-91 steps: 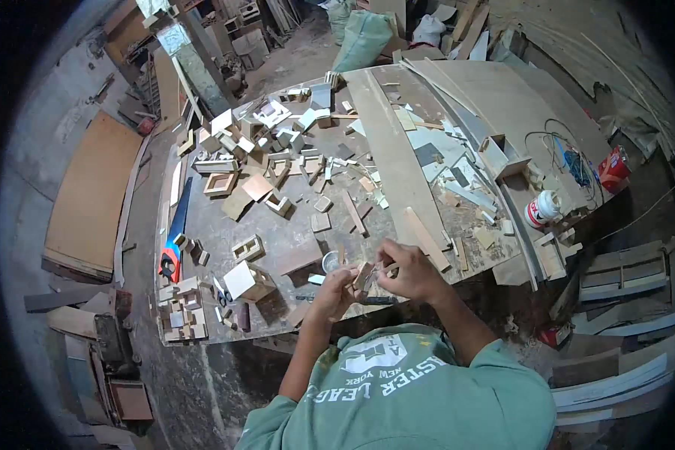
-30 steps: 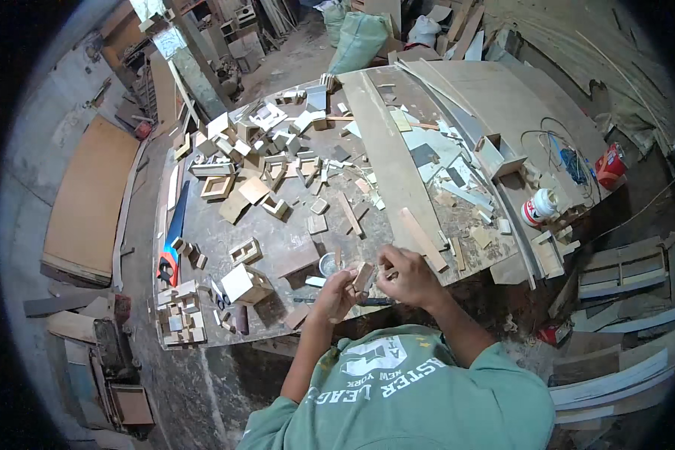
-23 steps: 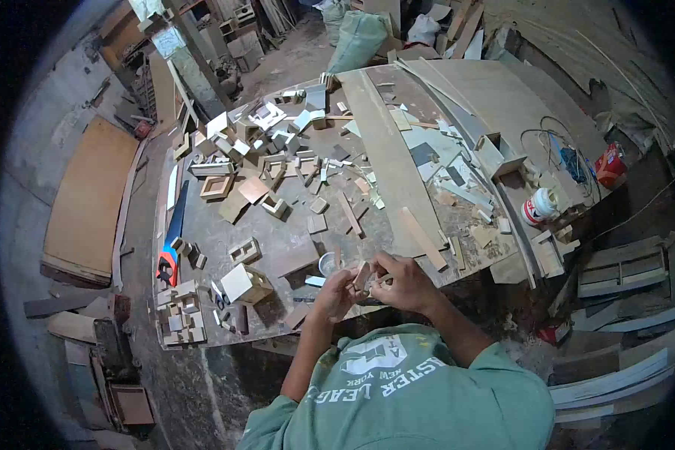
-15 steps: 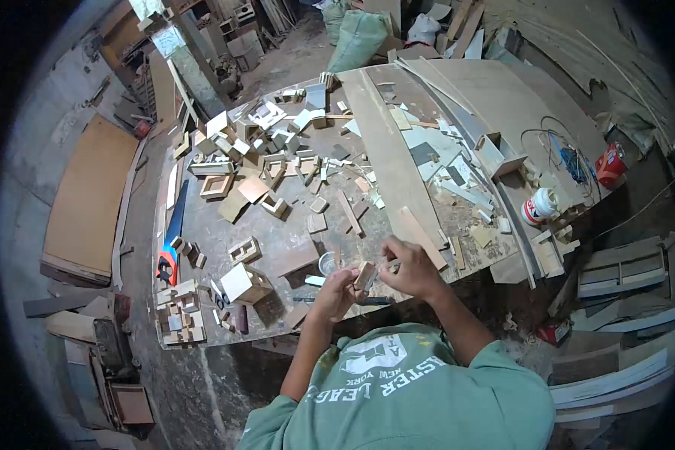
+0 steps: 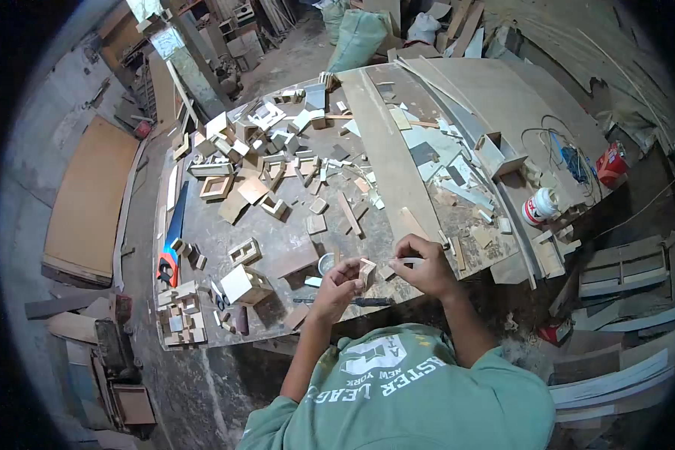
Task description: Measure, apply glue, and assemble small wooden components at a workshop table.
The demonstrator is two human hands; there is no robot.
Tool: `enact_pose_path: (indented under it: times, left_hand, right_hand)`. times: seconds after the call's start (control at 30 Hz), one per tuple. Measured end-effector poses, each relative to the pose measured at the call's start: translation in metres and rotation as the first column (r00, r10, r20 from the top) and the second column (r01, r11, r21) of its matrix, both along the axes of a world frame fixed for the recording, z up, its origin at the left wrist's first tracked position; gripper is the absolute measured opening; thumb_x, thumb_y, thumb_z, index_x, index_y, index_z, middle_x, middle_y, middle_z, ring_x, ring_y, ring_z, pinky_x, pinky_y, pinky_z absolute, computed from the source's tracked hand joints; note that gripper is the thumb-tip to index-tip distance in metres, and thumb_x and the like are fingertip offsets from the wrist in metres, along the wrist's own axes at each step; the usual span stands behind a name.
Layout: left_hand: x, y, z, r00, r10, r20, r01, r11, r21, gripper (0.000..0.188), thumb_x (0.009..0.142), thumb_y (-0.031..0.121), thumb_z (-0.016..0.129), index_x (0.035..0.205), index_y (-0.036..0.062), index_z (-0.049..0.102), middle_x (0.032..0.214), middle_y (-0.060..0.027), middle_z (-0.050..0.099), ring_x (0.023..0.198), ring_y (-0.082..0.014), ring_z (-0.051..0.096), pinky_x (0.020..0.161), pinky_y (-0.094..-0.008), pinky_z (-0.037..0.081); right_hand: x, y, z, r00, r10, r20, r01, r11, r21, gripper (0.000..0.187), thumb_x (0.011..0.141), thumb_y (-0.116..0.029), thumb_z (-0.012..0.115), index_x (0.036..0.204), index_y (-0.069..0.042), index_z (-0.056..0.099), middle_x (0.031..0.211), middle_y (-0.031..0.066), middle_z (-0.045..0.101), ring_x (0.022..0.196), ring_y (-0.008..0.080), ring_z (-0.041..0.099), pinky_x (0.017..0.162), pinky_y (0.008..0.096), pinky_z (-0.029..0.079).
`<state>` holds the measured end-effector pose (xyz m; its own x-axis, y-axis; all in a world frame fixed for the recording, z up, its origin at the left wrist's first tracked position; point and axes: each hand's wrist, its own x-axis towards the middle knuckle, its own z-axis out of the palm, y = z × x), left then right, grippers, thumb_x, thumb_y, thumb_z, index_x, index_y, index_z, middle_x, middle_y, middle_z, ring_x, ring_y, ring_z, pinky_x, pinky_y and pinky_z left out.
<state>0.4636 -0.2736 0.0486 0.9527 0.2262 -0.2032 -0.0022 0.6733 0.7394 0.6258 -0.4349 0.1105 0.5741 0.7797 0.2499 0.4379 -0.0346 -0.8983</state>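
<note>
My left hand (image 5: 339, 289) is closed around a small pale wooden piece (image 5: 367, 271), gripping it by its left side above the table's near edge. To its right, my right hand (image 5: 425, 270) pinches a thin whitish strip (image 5: 407, 260), which points toward the wooden piece but does not touch it. Just behind my left hand sits a small round tub (image 5: 326, 262), partly hidden by the fingers. Below the hands, a dark slender tool (image 5: 371, 301) lies along the table edge.
Wooden offcuts and small box frames (image 5: 216, 187) crowd the left of the worktable (image 5: 277, 240). A handsaw (image 5: 175, 232) lies along the left edge, near a wooden box (image 5: 246, 284). A long board (image 5: 382, 142) crosses the middle; a white jar (image 5: 539, 205) stands right.
My right hand has shifted slightly up and right, away from the wooden piece. The pale strip now shows in its fingers. My left hand has tilted the piece a little.
</note>
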Motion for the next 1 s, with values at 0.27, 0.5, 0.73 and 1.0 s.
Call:
enact_pose_path:
  times: [0.27,0.5,0.73,1.0]
  left_hand:
    - [0.005,-0.006,0.008,0.996,0.052,0.074,-0.075,0.927,0.368,0.051,0.081,-0.007,0.064,0.129,-0.0026,0.048,0.119,-0.0080,0.057,0.108,-0.0152,0.056,0.090,-0.0289,0.049]
    - [0.007,-0.012,0.012,0.996,0.055,0.075,-0.082,0.893,0.442,0.048,0.082,-0.007,0.062,0.128,-0.0037,0.048,0.122,-0.0116,0.056,0.112,-0.0183,0.056,0.096,-0.0320,0.048]
    - [0.007,-0.010,0.010,0.997,0.044,0.061,-0.065,0.911,0.407,0.048,0.081,-0.006,0.063,0.127,-0.0039,0.048,0.121,-0.0114,0.056,0.112,-0.0190,0.057,0.097,-0.0341,0.047]
    - [0.007,-0.007,0.006,0.997,0.049,0.061,-0.072,0.877,0.474,0.049,0.081,-0.005,0.066,0.127,-0.0034,0.051,0.121,-0.0106,0.057,0.112,-0.0167,0.056,0.096,-0.0321,0.048]
  right_hand:
    - [-0.001,-0.005,-0.007,0.914,0.030,-0.404,-0.030,1.000,0.005,0.013,0.077,-0.004,0.076,0.087,0.001,0.070,0.081,0.0044,0.068,0.077,0.0080,0.063,0.070,0.0230,0.051]
    - [0.002,-0.005,-0.018,0.971,0.063,-0.231,-0.062,0.998,0.012,0.016,0.077,-0.006,0.076,0.090,0.003,0.072,0.080,0.0061,0.070,0.069,0.0094,0.063,0.063,0.0229,0.051]
    - [0.000,-0.003,-0.017,0.957,0.056,-0.285,-0.064,0.998,-0.019,0.013,0.080,-0.007,0.074,0.089,0.002,0.072,0.079,0.0063,0.071,0.070,0.0091,0.064,0.064,0.0232,0.051]
    - [0.000,-0.003,-0.015,0.989,0.023,-0.146,-0.037,0.995,-0.095,0.015,0.079,-0.009,0.075,0.089,0.001,0.072,0.076,0.0058,0.070,0.070,0.0077,0.063,0.063,0.0238,0.050]
